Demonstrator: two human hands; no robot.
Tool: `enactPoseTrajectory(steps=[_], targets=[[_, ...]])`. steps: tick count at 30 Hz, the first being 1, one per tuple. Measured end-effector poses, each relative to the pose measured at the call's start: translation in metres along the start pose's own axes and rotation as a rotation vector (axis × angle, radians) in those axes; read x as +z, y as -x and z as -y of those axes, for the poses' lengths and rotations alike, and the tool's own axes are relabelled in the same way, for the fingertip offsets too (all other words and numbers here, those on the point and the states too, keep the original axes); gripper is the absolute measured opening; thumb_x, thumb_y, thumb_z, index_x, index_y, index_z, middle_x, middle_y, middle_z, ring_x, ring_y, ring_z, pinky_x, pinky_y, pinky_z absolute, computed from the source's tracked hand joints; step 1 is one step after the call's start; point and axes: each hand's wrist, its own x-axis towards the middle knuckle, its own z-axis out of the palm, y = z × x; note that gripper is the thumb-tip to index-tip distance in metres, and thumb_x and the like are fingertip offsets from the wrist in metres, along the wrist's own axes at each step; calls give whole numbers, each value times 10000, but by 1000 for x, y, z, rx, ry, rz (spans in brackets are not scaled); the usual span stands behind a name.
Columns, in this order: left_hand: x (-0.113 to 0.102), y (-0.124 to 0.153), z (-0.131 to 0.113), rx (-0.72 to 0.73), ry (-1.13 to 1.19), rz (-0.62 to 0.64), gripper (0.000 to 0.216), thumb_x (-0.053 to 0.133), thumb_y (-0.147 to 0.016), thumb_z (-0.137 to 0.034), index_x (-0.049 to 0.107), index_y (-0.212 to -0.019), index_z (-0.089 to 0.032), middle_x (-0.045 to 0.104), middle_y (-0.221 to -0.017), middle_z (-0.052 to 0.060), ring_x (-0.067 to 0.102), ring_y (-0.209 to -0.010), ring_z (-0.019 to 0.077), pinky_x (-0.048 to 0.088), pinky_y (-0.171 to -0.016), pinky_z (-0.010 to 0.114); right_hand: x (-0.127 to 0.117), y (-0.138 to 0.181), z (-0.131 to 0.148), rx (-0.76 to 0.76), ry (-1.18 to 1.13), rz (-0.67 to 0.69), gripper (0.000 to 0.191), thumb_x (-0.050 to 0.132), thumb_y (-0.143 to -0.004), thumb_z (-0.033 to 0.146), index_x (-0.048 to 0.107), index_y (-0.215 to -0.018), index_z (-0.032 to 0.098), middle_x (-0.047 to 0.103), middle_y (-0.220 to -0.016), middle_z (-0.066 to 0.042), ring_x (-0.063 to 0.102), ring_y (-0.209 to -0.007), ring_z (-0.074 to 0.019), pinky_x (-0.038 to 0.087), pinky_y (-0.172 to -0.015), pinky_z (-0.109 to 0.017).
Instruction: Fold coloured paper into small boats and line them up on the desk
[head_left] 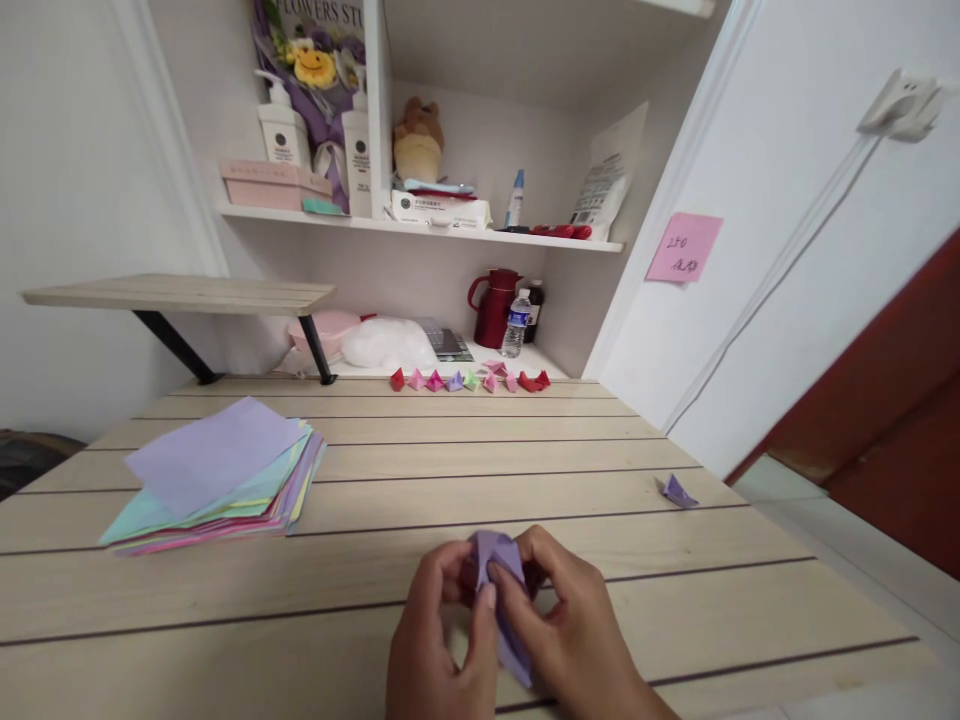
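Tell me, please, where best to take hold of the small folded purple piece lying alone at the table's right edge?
Probably pinch the small folded purple piece by its raised point, coming from above; it lies low on the table, leaving little else proud to grip.

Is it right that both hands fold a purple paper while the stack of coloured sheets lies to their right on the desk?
Not quite. The head view shows the stack to the left of the hands, not the right. Both the left hand and right hand do hold the purple paper over the desk.
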Motion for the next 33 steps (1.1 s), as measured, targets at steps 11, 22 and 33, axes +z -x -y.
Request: enactPoseTrajectory(steps=[11,22,33], targets=[[2,3,22,314,-390,-87,155,449,-883,-155,550,-914,-270,629,-779,-19,636,-723,159,481,-687,264,0,9,-9,7,15,43,85,537,-830,165,488,-804,229,597,-710,19,565,-605,-133,439,-560,-213],[-4,5,24,360,-690,61,351,386,-722,55,477,-880,-245,599,-809,2,617,-739,187,451,-679,296,-10,14,-14,-70,288,75,262,495,-605,27,479,-771,230,559,-722,33,517,-609,-141,326,-562,-234],[-3,7,32,361,-811,100,524,396,-637,106,492,-1052,-199,629,-929,57,611,-876,227,491,-782,357,-10,17,-16,-174,400,224,227,546,-590,63,486,-739,224,591,-765,5,500,-666,-176,286,-619,-275]])
